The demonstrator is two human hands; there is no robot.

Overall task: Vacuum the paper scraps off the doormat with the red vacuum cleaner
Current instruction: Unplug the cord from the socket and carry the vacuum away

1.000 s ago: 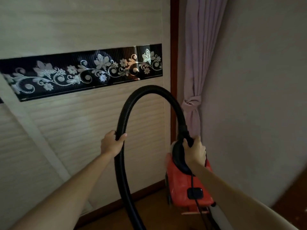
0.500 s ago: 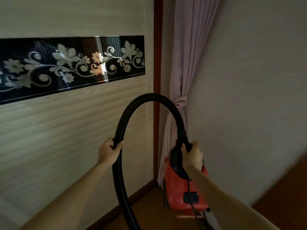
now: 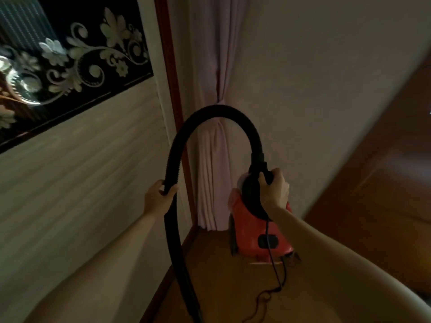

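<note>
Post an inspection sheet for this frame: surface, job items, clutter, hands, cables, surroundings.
Surface: wooden floor, dim light.
Job's things: red vacuum cleaner near the corner. Its black hose arches up from the top and runs down out of frame. Doormat and paper scraps not in view.
Clutter: nothing seen.
Hands: left hand grips the black hose. Right hand grips the red vacuum cleaner at its black top, by the hose joint.
Cables: black power cord hangs from the vacuum's rear and snakes loosely on the floor.
Surroundings: tied pink curtain in the corner; ribbed panel with a black floral band at left; plain wall at right.
</note>
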